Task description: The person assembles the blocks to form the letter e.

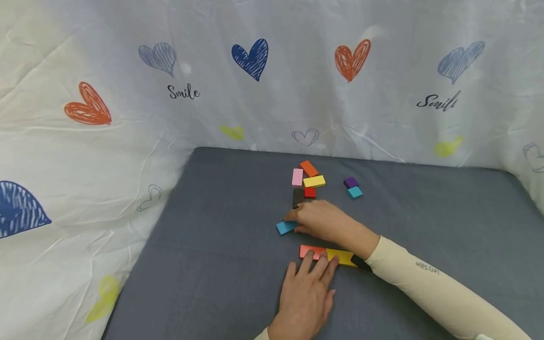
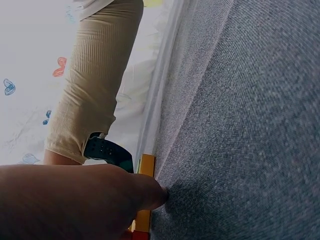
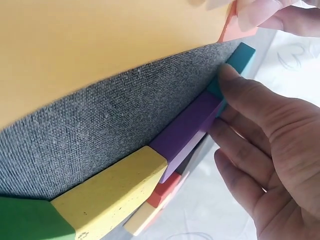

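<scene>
Blocks (image 1: 314,181) before "Smile"-lettered backdrop (image 1: 293,101)

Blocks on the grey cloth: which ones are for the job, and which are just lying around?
Seem part of the job:
blue block, in the right hand
coral block and yellow block, touched by the left hand

Seem just lying about:
purple block and turquoise block, off right, untouched

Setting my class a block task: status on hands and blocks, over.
Right hand pinches blue block. Left hand touches coral block and near yellow block. In the way: right hand hides adjoining purple block from head view.
</scene>
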### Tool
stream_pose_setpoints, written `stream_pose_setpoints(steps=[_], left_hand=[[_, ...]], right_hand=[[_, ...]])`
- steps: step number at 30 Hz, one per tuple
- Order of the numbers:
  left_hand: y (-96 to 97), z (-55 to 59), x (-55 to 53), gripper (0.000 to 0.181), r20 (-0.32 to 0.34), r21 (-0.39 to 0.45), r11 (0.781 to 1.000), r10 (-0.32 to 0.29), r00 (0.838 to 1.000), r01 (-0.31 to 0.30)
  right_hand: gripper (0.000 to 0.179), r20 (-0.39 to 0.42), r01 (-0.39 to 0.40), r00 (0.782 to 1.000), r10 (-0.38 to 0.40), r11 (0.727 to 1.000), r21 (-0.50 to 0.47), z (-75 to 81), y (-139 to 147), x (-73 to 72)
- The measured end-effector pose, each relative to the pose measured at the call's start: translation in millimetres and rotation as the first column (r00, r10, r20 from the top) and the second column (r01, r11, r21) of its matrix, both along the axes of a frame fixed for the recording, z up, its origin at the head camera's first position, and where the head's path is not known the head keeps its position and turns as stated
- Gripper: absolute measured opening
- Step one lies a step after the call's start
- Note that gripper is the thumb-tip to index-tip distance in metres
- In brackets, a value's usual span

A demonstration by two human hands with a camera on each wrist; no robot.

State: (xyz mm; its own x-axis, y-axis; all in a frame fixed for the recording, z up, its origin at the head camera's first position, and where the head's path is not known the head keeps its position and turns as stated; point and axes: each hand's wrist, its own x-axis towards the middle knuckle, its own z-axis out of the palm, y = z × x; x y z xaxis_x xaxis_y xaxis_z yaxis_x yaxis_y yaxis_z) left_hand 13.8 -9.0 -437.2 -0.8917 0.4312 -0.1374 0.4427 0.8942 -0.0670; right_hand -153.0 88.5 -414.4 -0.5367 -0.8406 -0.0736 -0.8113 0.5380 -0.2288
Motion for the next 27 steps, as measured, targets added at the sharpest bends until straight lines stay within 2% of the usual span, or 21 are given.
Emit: stream_pose_setpoints(steps=[4,27], left_hand=[[-0.8,0.1,0.2,0.067,-0.012,0.005,1.000,-0.002,1.000,0.002],[-1.5,-2.0,-0.6,0.067,0.014,-0.002,1.000,-0.001,1.000,0.001]], right_hand=[[0.036,0.003,0.002,1.000,-0.002,1.000,-0.002,0.9,0.1,0.4],[0.038,0.017,0.005,1.000,-0.005,1.000,-0.002,-0.6,2.8,0.3]])
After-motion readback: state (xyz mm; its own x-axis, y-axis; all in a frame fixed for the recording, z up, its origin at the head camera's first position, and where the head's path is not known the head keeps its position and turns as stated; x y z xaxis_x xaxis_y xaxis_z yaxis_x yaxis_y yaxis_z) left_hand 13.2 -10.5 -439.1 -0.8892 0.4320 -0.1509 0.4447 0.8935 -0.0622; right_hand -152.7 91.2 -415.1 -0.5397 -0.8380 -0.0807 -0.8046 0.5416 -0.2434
